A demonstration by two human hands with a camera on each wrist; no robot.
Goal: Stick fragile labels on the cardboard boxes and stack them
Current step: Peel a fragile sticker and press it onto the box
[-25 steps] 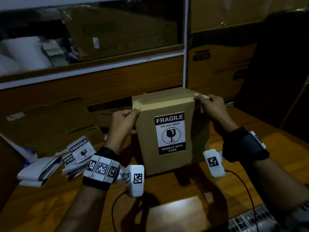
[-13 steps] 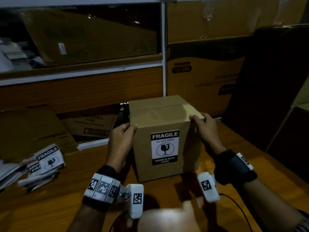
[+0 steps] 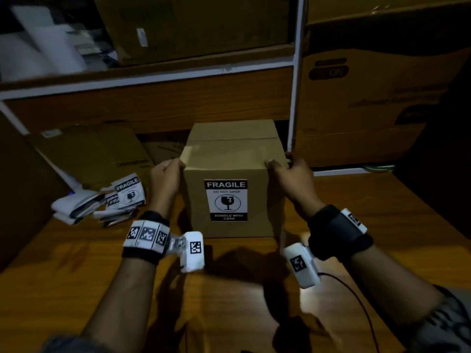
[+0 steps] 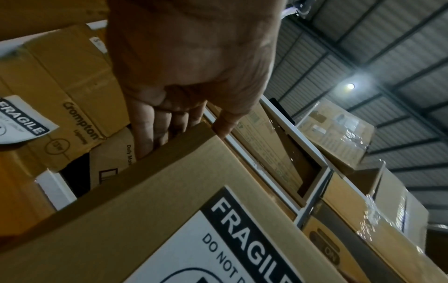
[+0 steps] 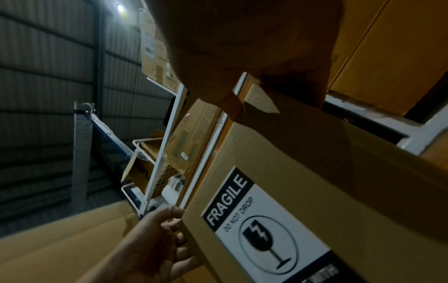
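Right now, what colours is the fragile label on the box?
Black and white, on the fragile label of the cardboard box; clearest in the head view.

Matt brown cardboard box [image 3: 233, 159] bearing a smooth black-and-white paper label [image 3: 226, 200]; glossy orange-brown wooden table [image 3: 242, 301].

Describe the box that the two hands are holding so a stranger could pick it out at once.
Start at the wooden table in front of the shelves. The box stands at its middle, held at its top corners by the left hand and right hand. Unlike the larger printed cartons behind it, it is small and plain brown, with a black-and-white label reading FRAGILE on its near face.
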